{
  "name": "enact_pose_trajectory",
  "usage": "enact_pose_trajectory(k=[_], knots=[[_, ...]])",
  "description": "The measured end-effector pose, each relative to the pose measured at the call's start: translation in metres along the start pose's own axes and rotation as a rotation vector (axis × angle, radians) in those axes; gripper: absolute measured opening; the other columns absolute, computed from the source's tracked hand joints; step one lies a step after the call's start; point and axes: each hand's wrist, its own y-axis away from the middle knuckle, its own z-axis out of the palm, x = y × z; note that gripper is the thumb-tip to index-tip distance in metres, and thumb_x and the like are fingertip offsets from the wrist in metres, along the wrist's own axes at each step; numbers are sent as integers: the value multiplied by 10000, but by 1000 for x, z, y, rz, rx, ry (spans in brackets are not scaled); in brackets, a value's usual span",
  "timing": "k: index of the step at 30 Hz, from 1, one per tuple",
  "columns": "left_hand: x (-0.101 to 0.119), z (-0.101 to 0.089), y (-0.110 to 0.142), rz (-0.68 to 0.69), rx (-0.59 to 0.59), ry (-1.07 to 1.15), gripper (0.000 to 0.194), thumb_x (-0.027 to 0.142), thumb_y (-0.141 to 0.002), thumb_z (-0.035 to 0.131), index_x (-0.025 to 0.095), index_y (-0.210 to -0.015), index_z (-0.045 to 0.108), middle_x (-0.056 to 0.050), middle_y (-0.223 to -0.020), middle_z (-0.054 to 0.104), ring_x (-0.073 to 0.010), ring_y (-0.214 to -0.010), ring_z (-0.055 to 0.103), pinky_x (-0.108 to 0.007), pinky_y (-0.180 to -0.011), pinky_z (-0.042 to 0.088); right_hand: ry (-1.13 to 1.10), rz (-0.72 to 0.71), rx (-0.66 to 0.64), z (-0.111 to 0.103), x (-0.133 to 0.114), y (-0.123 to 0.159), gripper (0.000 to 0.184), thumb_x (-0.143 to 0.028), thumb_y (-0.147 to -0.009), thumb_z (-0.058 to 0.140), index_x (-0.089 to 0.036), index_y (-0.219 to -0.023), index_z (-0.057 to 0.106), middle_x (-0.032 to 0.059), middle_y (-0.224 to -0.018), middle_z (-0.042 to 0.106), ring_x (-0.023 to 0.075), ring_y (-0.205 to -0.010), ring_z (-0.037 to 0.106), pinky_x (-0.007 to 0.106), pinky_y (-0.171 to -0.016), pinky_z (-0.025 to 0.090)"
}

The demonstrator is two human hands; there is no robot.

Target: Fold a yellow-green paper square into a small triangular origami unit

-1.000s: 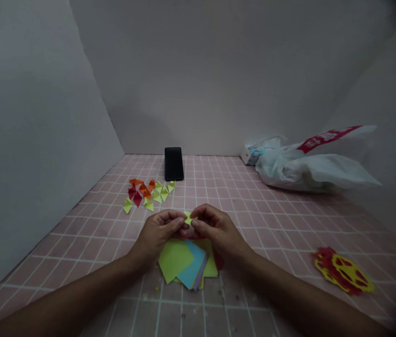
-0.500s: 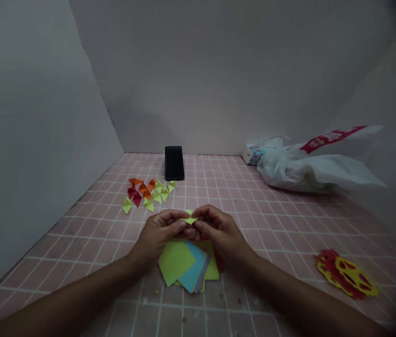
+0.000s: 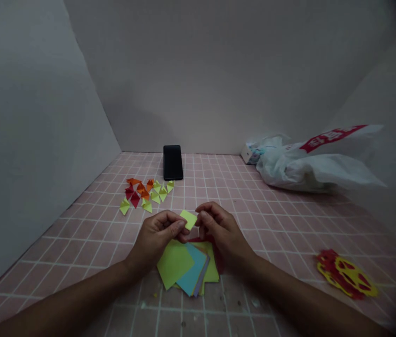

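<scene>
A small folded square of yellow paper (image 3: 188,220) is pinched by its left side between the thumb and fingers of my left hand (image 3: 160,234). At the paper's right corner, the curled thumb and fingers of my right hand (image 3: 220,229) are closed, with their tips at its edge. Beneath both hands lies a fanned stack of coloured paper squares (image 3: 175,264), with yellow, blue, purple and red sheets showing. Beyond my left hand sit several small folded paper pieces (image 3: 143,191) in orange, red and yellow.
A black phone (image 3: 173,162) lies toward the back wall. On the right, a white plastic bag (image 3: 303,171) rests beside a small box (image 3: 249,154). Red and yellow cut-out shapes (image 3: 347,275) lie at the front right of the pink tiled surface (image 3: 264,234).
The yellow paper has turned so that its square face shows, where before it was mostly covered by fingers of both hands. My right fingers have drawn back to its right corner.
</scene>
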Motion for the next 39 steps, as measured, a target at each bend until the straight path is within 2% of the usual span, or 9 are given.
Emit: enact_pose_trajectory(k=[3, 6, 10, 15, 21, 25, 32, 35, 39], knots=[[-1, -2, 0, 28, -100, -22, 166, 293, -760, 732, 147, -760, 655, 6, -628, 700, -101, -587, 645, -196, -607, 501, -110, 133, -101, 1, -1, 0, 285, -424, -877, 594, -170, -754, 566, -28, -581, 575, 68, -433, 451, 202, -450, 334], [-3, -2, 1, 49, -132, -53, 141, 263, -763, 727, 150, -794, 650, 12, -667, 694, -97, -632, 644, -189, -629, 491, -134, 196, -93, 3, -2, 2, 294, -415, -833, 642, -173, -694, 549, -38, -509, 564, 59, -383, 413, 191, -415, 305], [-6, 0, -1, 44, -105, -66, 150, 265, -771, 705, 161, -828, 612, 28, -628, 665, -99, -599, 626, -198, -605, 478, -28, 169, -66, 5, -2, 4, 266, -391, -817, 648, -173, -689, 564, -34, -523, 583, 61, -394, 439, 183, -414, 323], [-7, 1, -3, 49, -32, -71, 159, 240, -739, 714, 162, -822, 604, 32, -621, 657, -99, -585, 626, -199, -596, 479, -25, 186, -90, 6, -2, 4, 268, -403, -828, 614, -169, -704, 573, -25, -557, 596, 62, -402, 454, 182, -412, 320], [-7, 0, -1, 39, -107, -47, 247, 221, -733, 715, 166, -965, 655, -6, -764, 726, -128, -702, 691, -229, -683, 526, -103, 206, -18, 5, -3, 3, 249, -366, -805, 644, -186, -682, 525, -54, -492, 551, 60, -365, 418, 188, -398, 308], [-5, 0, -1, 44, -112, -54, 226, 227, -742, 709, 167, -956, 670, -2, -733, 724, -132, -678, 691, -244, -685, 540, -205, 232, -60, 4, -4, 3, 264, -362, -803, 648, -180, -666, 515, -55, -497, 542, 57, -361, 416, 190, -397, 308], [-9, -2, -2, 44, -106, -72, 203, 200, -728, 716, 167, -924, 675, -3, -740, 715, -129, -689, 673, -227, -660, 509, -202, 235, -48, 5, -2, 3, 259, -352, -790, 657, -173, -654, 529, -51, -502, 552, 51, -358, 427, 183, -388, 298], [-10, -4, -1, 125, -104, -186, 163, 193, -744, 706, 169, -905, 705, -21, -780, 709, -140, -712, 658, -245, -668, 499, -234, 265, -56, 7, -1, 4, 257, -346, -790, 652, -166, -643, 540, -48, -485, 551, 47, -345, 423, 175, -374, 283], [-7, -5, 0, 353, -160, -367, 113, 167, -784, 684, 184, -867, 758, -48, -834, 708, -166, -790, 655, -279, -739, 499, -288, 321, -102, 8, -1, 6, 246, -340, -794, 645, -165, -648, 553, -53, -466, 543, 44, -307, 399, 174, -333, 241]])
